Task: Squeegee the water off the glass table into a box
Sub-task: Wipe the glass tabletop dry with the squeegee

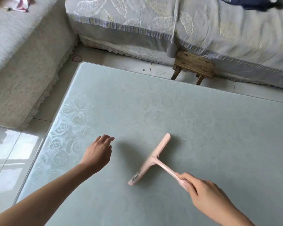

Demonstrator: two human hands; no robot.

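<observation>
A pink T-shaped squeegee (151, 158) rests its blade on the pale green glass table (203, 128), near the middle front. My right hand (203, 193) grips the end of its handle at the lower right. My left hand (98, 152) hovers over the table to the left of the squeegee, fingers loosely curled, holding nothing. The glass has an etched rose pattern along its left side. No box is in view, and I cannot make out water on the glass.
A cream-covered sofa (23, 70) runs along the left, and another covered sofa (219, 30) stands behind the table. A small wooden stool (193, 66) sits by the far table edge. Glossy floor tiles (10, 152) lie to the left.
</observation>
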